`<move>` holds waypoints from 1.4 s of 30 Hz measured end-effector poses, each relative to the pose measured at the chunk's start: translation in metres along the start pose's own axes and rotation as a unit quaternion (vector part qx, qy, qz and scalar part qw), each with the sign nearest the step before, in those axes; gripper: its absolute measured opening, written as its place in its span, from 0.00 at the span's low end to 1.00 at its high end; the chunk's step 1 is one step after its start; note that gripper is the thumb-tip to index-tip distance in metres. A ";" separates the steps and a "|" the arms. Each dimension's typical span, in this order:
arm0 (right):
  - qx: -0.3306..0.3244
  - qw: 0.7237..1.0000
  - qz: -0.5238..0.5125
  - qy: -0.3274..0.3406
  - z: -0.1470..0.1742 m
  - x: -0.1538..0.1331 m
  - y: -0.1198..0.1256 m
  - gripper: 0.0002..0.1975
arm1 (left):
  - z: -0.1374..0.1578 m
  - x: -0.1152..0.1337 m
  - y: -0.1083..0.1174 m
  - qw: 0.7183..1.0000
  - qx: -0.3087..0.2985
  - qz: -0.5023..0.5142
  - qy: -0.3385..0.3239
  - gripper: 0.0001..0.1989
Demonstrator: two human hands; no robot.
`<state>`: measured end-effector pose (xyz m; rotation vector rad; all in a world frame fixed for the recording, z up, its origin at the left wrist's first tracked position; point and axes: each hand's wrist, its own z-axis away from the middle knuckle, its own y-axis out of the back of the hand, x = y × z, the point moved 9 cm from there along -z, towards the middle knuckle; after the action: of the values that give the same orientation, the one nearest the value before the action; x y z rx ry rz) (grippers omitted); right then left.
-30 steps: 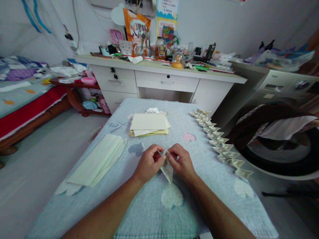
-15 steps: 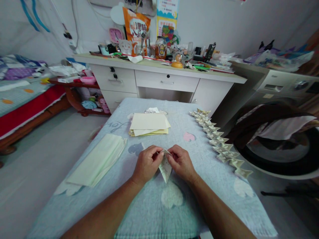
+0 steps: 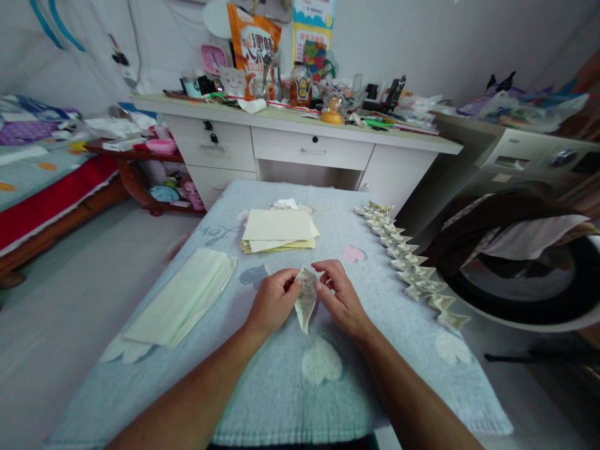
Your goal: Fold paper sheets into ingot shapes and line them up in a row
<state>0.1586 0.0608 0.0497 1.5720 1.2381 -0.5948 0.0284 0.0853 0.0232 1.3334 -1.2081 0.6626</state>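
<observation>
A small folded paper piece [image 3: 306, 297], pointed at top and bottom and marked with print, is held upright above the cloth-covered table. My left hand [image 3: 274, 297] pinches its left edge between thumb and fingers. At the opposite edge is my right hand [image 3: 341, 297], its index finger lifted away from the thumb. That thumb tip is at the paper's edge; whether it touches is hard to tell. Beyond my hands lies a stack of cream paper sheets [image 3: 279, 225]. To the left is a pile of long pale-green folded paper [image 3: 180, 299].
Along the table's right side runs a row of folded paper pieces [image 3: 407, 250]. The table [image 3: 262, 394] wears a blue patterned cloth. Behind it stands a cluttered white desk [image 3: 312, 149]. A washing machine [image 3: 510, 150] with clothes in its door is at right, a bed [image 3: 56, 194] at left.
My right hand has loosened from a pinch, its index finger lifting off the paper. The folded paper has turned, showing more of its printed face. My left hand keeps its hold.
</observation>
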 end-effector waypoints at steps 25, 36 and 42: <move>-0.075 0.996 0.041 0.026 0.002 -0.006 -0.010 0.12 | -0.005 -0.013 0.008 0.997 0.008 0.054 0.047 0.13; -0.048 0.999 0.018 -0.017 0.003 0.007 -0.003 0.07 | 0.002 0.018 0.002 0.986 -0.103 0.115 -0.069 0.19; -0.048 0.996 -0.026 -0.065 0.004 0.015 -0.002 0.03 | 0.003 0.016 -0.006 0.985 -0.129 0.101 -0.046 0.07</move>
<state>0.1628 0.0637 0.0346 1.4020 1.1953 -0.6513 0.0375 0.0769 0.0347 1.0437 -1.4645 0.5679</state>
